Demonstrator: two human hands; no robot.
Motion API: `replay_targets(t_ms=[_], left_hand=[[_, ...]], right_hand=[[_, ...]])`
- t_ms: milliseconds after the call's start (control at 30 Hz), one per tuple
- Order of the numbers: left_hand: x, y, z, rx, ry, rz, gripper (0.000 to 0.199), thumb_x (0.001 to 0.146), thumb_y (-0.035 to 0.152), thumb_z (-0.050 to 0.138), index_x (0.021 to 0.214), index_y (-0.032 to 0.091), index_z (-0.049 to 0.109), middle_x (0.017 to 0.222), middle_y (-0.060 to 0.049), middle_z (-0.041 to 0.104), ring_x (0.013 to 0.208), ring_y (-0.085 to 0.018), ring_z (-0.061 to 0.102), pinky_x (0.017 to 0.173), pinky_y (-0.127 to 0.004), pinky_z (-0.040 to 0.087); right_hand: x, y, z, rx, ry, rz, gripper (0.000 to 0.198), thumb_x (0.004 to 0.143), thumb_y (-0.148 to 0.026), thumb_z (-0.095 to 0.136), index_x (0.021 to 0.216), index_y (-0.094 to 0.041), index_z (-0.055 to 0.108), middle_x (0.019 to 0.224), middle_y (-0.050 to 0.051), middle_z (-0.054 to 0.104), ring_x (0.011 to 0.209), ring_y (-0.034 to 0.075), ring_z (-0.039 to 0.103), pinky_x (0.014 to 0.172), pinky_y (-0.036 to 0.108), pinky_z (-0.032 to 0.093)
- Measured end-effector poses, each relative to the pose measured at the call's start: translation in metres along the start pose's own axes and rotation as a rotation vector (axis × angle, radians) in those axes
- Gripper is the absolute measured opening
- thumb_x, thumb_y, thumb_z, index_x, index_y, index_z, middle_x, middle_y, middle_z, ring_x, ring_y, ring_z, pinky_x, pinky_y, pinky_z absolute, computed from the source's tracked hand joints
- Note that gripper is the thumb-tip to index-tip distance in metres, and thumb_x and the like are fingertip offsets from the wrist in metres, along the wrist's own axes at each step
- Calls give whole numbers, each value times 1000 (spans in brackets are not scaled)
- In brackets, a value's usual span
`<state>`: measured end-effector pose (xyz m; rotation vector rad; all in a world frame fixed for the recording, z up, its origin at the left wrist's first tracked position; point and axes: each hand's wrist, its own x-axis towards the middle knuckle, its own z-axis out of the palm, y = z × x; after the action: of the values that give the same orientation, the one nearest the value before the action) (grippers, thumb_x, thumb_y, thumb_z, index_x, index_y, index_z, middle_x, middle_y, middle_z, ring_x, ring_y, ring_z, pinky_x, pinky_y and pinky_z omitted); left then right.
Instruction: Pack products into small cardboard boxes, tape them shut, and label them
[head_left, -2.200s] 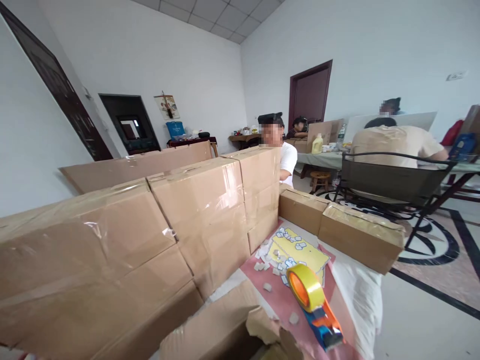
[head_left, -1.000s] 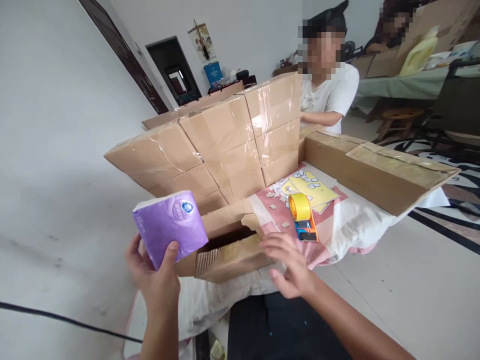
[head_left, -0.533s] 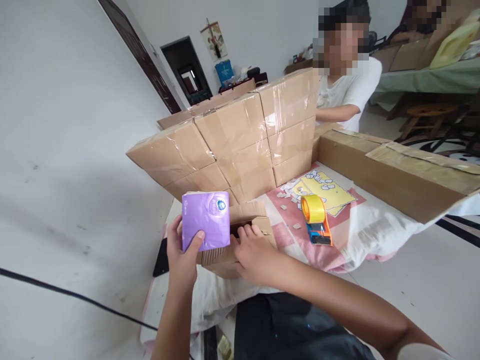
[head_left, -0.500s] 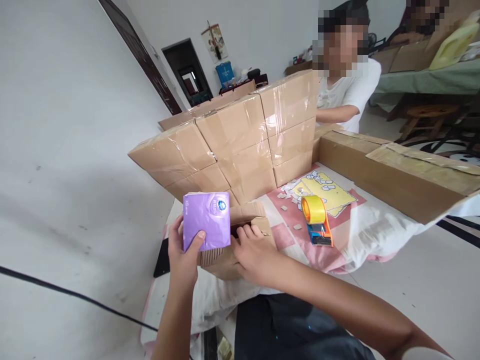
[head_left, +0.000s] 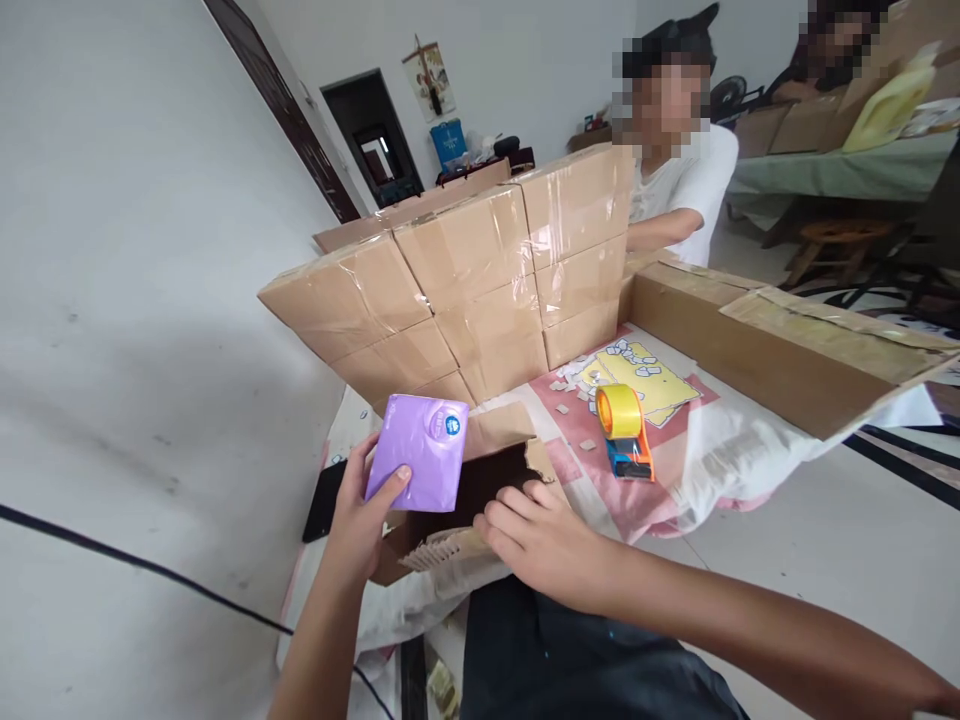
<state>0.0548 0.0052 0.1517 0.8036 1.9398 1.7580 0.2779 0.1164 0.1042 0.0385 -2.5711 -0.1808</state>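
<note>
In the head view, holds a purple tissue pack (head_left: 420, 450) in the left hand (head_left: 357, 515), with thumb pressed on the front and fingers wrapped behind. Hangs at the left end of an open cardboard box (head_left: 491, 430), covering part of the mouth from this angle; no telling whether touching it. At the box's near side, rests bent fingers of the right hand (head_left: 536, 540) on the edge; unclear whether pinching the cardboard or just lying against it. Off to the right, on a cloth-covered worktop (head_left: 679, 480): a tape dispenser (head_left: 621, 415). Behind: stacked, taped cartons (head_left: 487, 265).

Could, at a guess, slip from a one-thumb grip if squeezed unevenly, given slick-looking film. Might tear further at the ragged near flap (head_left: 439, 550) if tugged hard, or skid along the loose cloth if pushed.

Presents the broad printed face toward the viewer, with the blue logo (head_left: 452, 425) near the upper right corner; tilts slightly, not quite upright. Looks almost square, so gives no clear long axis; seems thinnest roughly along the line of sight.
</note>
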Motion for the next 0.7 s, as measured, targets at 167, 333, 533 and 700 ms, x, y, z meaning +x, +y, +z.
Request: replay_targets(t_ms=[167, 333, 533, 700], left_hand=[[3, -13, -3, 147, -107, 17, 71, 72, 47, 81, 135, 28, 53, 132, -8, 62, 118, -26, 61, 95, -37, 51], [2, -6, -12, 266, -140, -14, 62, 74, 52, 76, 127, 24, 62, 127, -10, 66, 105, -27, 66, 80, -34, 55], [-1, 18, -26, 372, -326, -168, 58, 77, 55, 72, 128, 29, 63, 106, -6, 70, 59, -15, 58, 41, -23, 39], [-2, 25, -14, 449, -535, -78, 51, 78, 47, 73, 126, 29, 66, 111, -6, 71, 92, -25, 67, 65, -28, 54]], right_hand=[[8, -1, -17, 21, -116, 66, 7, 94, -14, 56, 95, -19, 62, 89, 6, 62, 79, 22, 51, 72, 39, 34], [-8, 9, -15, 90, -215, 173, 14, 86, -16, 63, 100, -17, 64, 104, 11, 65, 93, 27, 54, 77, 42, 41], [-12, 20, -20, 287, -248, 307, 73, 78, -66, 70, 127, -12, 66, 154, 25, 43, 122, 44, 52, 98, 57, 44], [6, 32, -27, 367, -313, 437, 83, 79, -81, 56, 115, -8, 71, 158, 28, 37, 121, 49, 59, 96, 59, 49]])
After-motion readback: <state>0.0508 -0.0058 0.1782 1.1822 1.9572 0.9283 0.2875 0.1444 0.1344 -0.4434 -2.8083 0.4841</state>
